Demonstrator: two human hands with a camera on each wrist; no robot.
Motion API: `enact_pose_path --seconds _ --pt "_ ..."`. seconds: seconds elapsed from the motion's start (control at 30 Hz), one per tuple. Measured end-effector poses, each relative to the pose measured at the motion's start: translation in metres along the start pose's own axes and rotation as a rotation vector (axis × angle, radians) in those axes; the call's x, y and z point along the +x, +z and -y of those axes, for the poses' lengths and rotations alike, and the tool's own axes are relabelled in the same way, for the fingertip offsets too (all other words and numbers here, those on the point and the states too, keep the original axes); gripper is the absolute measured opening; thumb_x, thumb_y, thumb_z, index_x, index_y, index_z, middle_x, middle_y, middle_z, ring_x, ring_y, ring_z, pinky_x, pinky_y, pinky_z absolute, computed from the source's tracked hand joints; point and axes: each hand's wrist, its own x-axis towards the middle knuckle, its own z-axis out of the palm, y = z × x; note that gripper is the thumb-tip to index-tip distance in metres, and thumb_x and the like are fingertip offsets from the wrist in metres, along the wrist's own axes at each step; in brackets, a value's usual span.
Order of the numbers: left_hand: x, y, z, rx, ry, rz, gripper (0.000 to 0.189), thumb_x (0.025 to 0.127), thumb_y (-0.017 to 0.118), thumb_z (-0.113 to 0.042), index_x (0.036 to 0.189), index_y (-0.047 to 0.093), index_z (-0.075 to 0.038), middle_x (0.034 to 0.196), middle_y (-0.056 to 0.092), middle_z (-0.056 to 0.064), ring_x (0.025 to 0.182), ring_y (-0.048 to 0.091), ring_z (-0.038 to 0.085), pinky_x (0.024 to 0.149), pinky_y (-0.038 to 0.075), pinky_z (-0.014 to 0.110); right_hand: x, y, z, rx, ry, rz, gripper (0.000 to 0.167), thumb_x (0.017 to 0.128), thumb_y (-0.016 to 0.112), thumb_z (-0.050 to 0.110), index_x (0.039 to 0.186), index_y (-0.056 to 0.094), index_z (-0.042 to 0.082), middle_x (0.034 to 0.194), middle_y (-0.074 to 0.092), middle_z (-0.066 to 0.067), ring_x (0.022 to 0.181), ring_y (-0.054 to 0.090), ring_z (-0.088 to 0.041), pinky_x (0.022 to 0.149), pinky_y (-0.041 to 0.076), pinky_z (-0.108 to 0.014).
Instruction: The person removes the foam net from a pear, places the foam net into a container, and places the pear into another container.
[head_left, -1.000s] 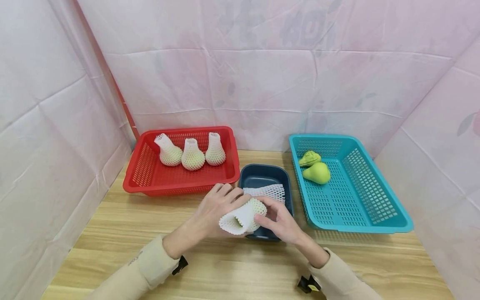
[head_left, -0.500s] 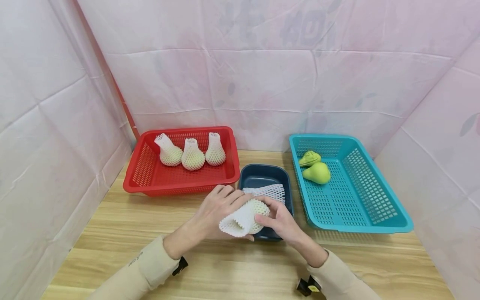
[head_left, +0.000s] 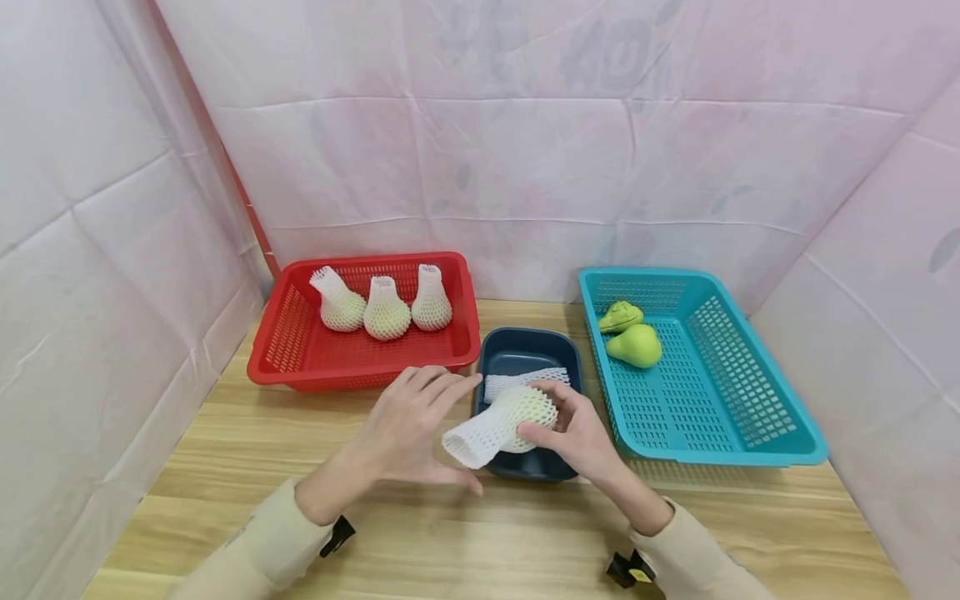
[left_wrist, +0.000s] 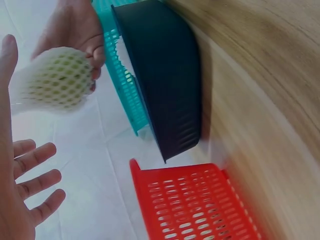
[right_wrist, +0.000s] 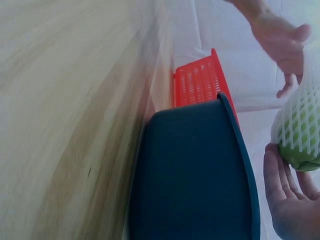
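Observation:
A green pear in a white foam net sleeve [head_left: 517,417] is held by my right hand [head_left: 581,433], thumb on one side and fingers on the other, above the dark blue tub. The sleeve's open end points toward my left hand [head_left: 412,433], which stands apart from it with fingers spread. In the right wrist view the green pear [right_wrist: 301,159] shows its bare rounded end below the net. The dark blue tub [head_left: 528,336] has a flat white foam net [head_left: 498,385] in it, partly hidden behind the held pear.
At the back left, a red basket [head_left: 307,379] bears three netted pears [head_left: 386,312]. To the right, a teal basket [head_left: 697,417] contains a smooth green pear [head_left: 636,346] and a lumpy green fruit [head_left: 621,317]. Pale cloth walls [head_left: 525,167] enclose the wooden table [head_left: 465,542].
My left hand has let go of the netted pear and drawn back to the left, its fingers spreading. My right hand has shifted slightly right with the pear.

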Motion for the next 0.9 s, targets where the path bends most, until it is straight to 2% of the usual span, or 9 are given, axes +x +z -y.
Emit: enact_pose_path --seconds 0.13,0.33,0.47,0.7,0.9 --pt "0.001 -0.007 -0.003 -0.009 -0.005 -0.008 0.119 0.057 0.076 -0.092 0.143 0.062 -0.012 0.130 0.073 0.002 0.113 0.063 0.018 0.093 0.054 0.034 0.000 -0.001 0.001 -0.097 -0.021 -0.085 0.048 0.089 0.079 0.000 0.132 0.057 -0.004 0.107 0.068 0.007 0.085 0.066 -0.003 0.069 0.060 -0.023" --pt "0.010 -0.014 -0.017 0.075 -0.033 0.097 0.115 0.066 0.071 -0.092 0.147 0.060 -0.012 0.135 0.070 0.004 0.116 0.063 0.018 0.095 0.054 0.033 0.002 0.001 0.000 -0.283 -0.047 -0.189 0.052 0.084 0.086 0.007 0.129 0.061 0.007 0.113 0.070 -0.004 0.084 0.064 -0.005 0.071 0.054 -0.022" --pt "0.015 -0.008 -0.024 0.111 -0.038 0.128 0.116 0.068 0.068 -0.092 0.149 0.057 -0.011 0.137 0.069 0.005 0.117 0.061 0.019 0.095 0.054 0.034 0.002 0.005 0.001 -0.352 -0.036 -0.235 0.054 0.082 0.089 0.012 0.129 0.062 0.009 0.115 0.072 -0.008 0.087 0.065 -0.005 0.075 0.054 -0.021" --pt "0.021 0.005 -0.027 0.189 -0.037 0.138 0.112 0.071 0.065 -0.092 0.146 0.059 -0.009 0.130 0.070 0.006 0.114 0.063 0.022 0.090 0.053 0.036 0.001 0.011 0.002 -0.457 -0.039 -0.287 0.056 0.080 0.093 0.022 0.127 0.063 0.012 0.108 0.072 -0.004 0.089 0.064 -0.006 0.079 0.053 -0.022" --pt "0.023 0.010 -0.031 0.247 -0.024 0.201 0.106 0.078 0.062 -0.089 0.146 0.059 -0.008 0.133 0.070 0.005 0.117 0.063 0.022 0.091 0.052 0.036 0.002 0.014 0.003 -0.575 -0.054 -0.317 0.060 0.077 0.096 0.029 0.125 0.064 0.012 0.108 0.072 -0.001 0.092 0.066 -0.010 0.084 0.057 -0.026"
